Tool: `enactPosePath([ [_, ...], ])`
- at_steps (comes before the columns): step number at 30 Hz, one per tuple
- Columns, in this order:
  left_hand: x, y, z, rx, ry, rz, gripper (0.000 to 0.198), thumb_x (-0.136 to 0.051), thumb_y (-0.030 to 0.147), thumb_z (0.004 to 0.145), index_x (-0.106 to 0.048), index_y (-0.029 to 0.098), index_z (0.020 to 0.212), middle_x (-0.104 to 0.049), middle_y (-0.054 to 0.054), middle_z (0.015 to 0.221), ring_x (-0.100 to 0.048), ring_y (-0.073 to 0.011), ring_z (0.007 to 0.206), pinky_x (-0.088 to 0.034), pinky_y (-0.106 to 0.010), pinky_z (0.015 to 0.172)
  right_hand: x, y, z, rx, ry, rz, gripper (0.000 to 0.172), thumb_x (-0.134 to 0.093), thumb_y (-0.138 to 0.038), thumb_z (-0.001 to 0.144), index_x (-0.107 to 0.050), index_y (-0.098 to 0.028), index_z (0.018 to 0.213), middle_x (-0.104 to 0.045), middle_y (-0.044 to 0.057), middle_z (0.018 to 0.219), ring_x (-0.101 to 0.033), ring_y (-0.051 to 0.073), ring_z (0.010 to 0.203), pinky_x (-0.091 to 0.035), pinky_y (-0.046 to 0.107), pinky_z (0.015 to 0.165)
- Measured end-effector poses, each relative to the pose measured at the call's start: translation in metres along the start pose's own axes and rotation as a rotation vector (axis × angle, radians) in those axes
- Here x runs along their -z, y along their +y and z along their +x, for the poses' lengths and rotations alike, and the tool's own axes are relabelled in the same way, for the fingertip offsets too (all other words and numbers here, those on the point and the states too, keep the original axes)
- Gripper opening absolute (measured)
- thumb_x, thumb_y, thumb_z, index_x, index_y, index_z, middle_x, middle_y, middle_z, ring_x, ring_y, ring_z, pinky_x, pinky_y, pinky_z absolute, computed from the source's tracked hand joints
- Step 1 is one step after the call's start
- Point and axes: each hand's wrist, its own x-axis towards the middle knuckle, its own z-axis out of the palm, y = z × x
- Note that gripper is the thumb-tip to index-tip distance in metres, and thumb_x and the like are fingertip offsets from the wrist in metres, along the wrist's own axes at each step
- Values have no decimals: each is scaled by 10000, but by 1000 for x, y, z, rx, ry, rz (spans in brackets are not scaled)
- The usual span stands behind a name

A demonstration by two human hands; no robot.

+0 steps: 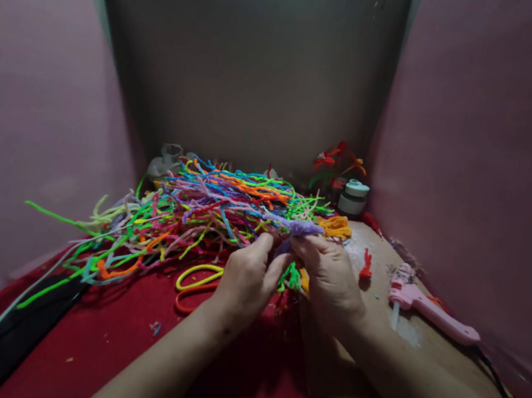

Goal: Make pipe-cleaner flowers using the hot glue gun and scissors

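**Purple fuzzy piece (pixel 305 229): snag and knock risks noted**

Left: the pile of fuzzy strands (pixel 225 199), behind and leftward of the left fingers (pixel 277 267), could snag the purple fuzzy piece, since loose ends crowd it. Right: the pink glue gun (pixel 425 306), well rightward of the right fingers (pixel 307 249), could be knocked if the right forearm (pixel 414 377) swings outward; its heat cannot be judged. The left fingers, nearly closed, pinch the piece's lower part; the right fingers, similarly closed, grip its near edge. Exact fingertip contact is partly hidden.

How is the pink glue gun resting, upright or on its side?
On its side: the glue gun lies with its handle along the board, pale glue stick poking out.
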Motion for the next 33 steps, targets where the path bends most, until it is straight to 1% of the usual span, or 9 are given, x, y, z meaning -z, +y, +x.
enactPosePath([
  [2, -5, -4, -3, -110, 90, 153, 158, -539, 253, 820, -505, 186, 680, -478, 17, 624, -412, -108, 572, -327, -244, 592, -2, 0, -2, 13, 37, -68, 212, -637, -303, 791, -672, -186, 617, -556, -22, 671, -477, 121, 696, -398, 281, 729],
  [4, -8, -4, -4, -102, 98, 122, 223, -489, 241, 841, -450, 191, 628, -419, 35, 567, -362, -97, 516, -302, -239, 547, -4, 2, -2, 35, 50, -101, 176, -633, -305, 796, -708, -194, 683, -589, -15, 721, -500, 128, 745, -402, 284, 770],
  [7, -7, 2, -2, 78, 21, -135, 293, -484, 310, 857, -408, 193, 599, -376, 57, 488, -335, -79, 434, -282, -221, 465, -6, 6, -2, 36, 24, -47, 121, -648, -301, 788, -731, -214, 802, -640, 3, 843, -539, 146, 820, -426, 291, 794],
  [12, -3, 9, 1, 316, -102, -680, 281, -580, 342, 810, -456, 169, 626, -397, 68, 477, -313, -47, 355, -273, -189, 367, -9, 6, -4, -95, -91, 67, 198, -583, -345, 832, -704, -227, 935, -644, 23, 767, -536, 135, 652, -460, 280, 610],
  [15, -3, 8, 0, 377, -159, -927, 220, -608, 293, 801, -491, 156, 676, -396, 75, 506, -268, -21, 354, -282, -157, 355, -11, 5, -5, -111, -32, 106, 178, -594, -342, 817, -700, -218, 887, -639, 23, 735, -547, 142, 657, -455, 266, 578],
  [19, -3, 6, 1, 438, -230, -1102, 118, -602, 255, 813, -543, 158, 778, -355, 91, 493, -211, -12, 336, -264, -126, 321, -12, 6, -4, -107, 16, 196, 95, -650, -296, 768, -685, -207, 767, -623, -10, 702, -533, 116, 647, -455, 254, 623],
  [24, -1, 3, 1, 471, -361, -1227, 134, -553, 201, 830, -567, 127, 720, -303, 90, 488, -135, -3, 335, -266, -106, 299, -13, 3, -5, -187, -26, 296, 183, -643, -339, 776, -634, -193, 666, -572, -24, 628, -504, 107, 587, -456, 281, 648],
  [28, 0, -1, 0, 457, -470, -1290, 166, -515, 194, 850, -571, 126, 710, -275, 93, 487, -85, -3, 337, -243, -106, 287, -12, -1, -6, -218, -87, 377, 175, -701, -344, 710, -624, -202, 642, -575, -27, 619, -511, 114, 583, -463, 298, 672],
  [33, 4, -1, 2, 480, -528, -1143, 201, -540, 314, 852, -562, 144, 749, -277, 98, 495, -115, -10, 348, -236, -127, 316, -4, 2, -5, -133, -61, 276, 219, -683, -312, 749, -622, -191, 576, -573, -28, 583, -495, 102, 567, -433, 273, 652],
])
